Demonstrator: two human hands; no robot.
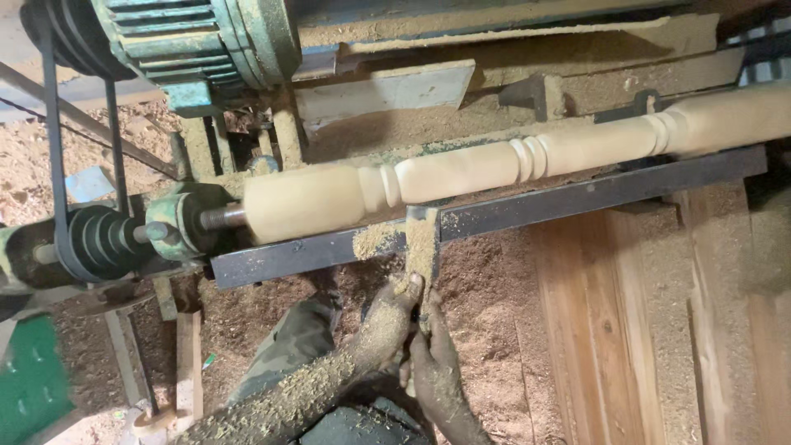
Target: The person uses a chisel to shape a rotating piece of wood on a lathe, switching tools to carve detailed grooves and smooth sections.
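A pale wooden spindle with turned rings is mounted on a lathe and runs from centre left to upper right. A flat chisel, covered in sawdust, rests on the dark metal tool rest with its tip against the spindle near a groove. My left hand, dusted with shavings, grips the chisel from the left. My right hand holds the chisel's handle lower down, just beneath the left hand.
A green motor sits at the top left, with a black belt down to a grooved pulley. Sawdust covers the floor. Wooden planks lie at the right. My trouser leg is below.
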